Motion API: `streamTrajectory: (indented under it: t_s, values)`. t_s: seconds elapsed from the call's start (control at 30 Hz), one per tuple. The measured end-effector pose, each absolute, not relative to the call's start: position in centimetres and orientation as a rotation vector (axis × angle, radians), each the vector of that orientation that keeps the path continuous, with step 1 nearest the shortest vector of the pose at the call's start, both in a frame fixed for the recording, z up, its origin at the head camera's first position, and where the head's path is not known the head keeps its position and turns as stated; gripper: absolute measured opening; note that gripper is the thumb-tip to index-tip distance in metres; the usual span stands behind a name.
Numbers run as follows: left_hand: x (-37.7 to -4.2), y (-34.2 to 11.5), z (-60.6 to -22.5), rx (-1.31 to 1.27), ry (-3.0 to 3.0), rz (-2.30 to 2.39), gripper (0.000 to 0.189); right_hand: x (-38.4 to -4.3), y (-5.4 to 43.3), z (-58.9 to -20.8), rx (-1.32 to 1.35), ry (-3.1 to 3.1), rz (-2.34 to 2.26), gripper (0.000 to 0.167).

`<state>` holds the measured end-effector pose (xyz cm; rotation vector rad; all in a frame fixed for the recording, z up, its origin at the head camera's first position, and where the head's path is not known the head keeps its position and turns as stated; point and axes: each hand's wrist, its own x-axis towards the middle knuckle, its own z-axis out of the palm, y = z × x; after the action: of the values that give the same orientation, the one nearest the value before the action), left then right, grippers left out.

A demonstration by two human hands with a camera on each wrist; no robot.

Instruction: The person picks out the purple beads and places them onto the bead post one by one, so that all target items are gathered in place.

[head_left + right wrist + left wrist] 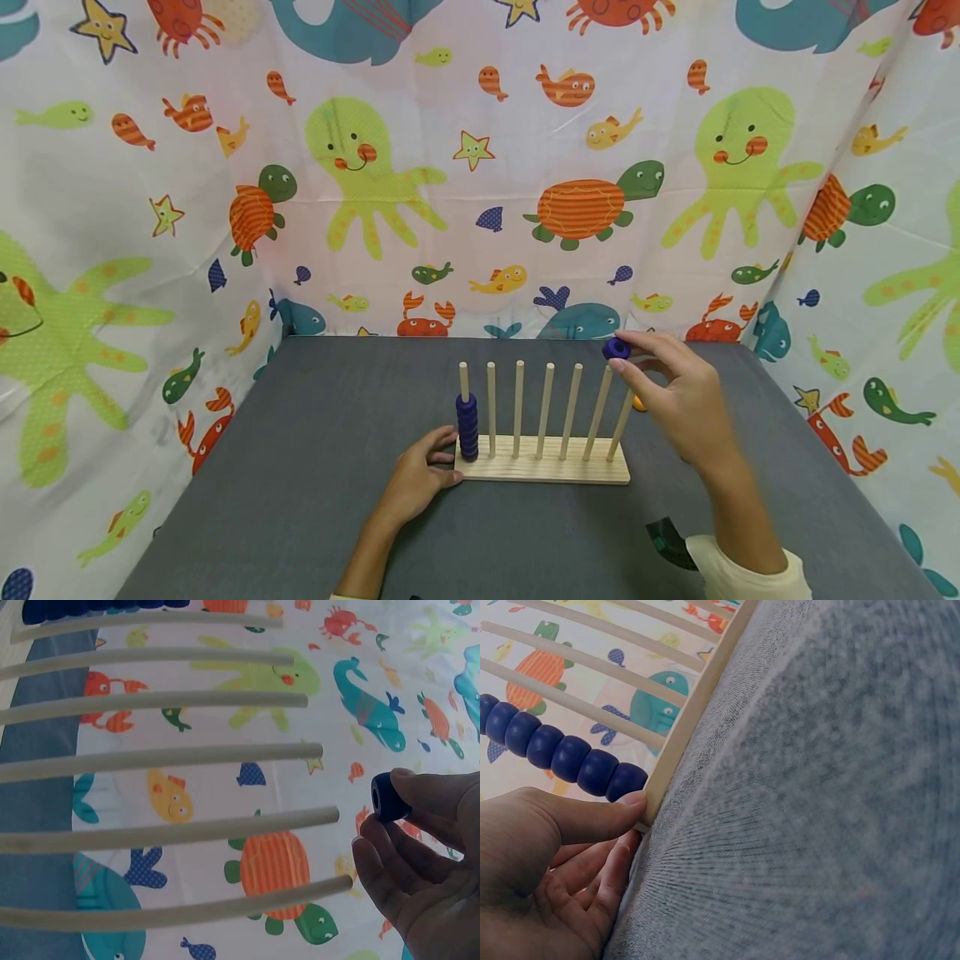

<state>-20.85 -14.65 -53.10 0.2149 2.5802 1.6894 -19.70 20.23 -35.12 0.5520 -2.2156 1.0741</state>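
Observation:
A wooden peg rack with a row of upright pegs stands on the table. Several dark blue beads are stacked on its leftmost peg; the other pegs are bare. My left hand grips the left end of the base, its thumb against the edge beside the lowest bead. Between thumb and fingertips, my right hand pinches one blue bead, its hole showing. In the head view this bead is just above the tip of the second peg from the right.
A small orange-yellow thing shows partly behind the right hand. A black strap lies by the right sleeve. The grey table is bordered at the back and sides by a sheet printed with sea animals.

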Motion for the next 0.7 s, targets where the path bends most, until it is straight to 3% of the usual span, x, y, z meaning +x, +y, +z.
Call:
streamTrajectory:
  t_s: [0.7]
  values:
    - [-20.9, -14.7, -53.0, 0.211, 2.577, 1.691, 0.074, -20.1, 15.9, -35.4, 0.674, -2.238, 1.168, 0.042]
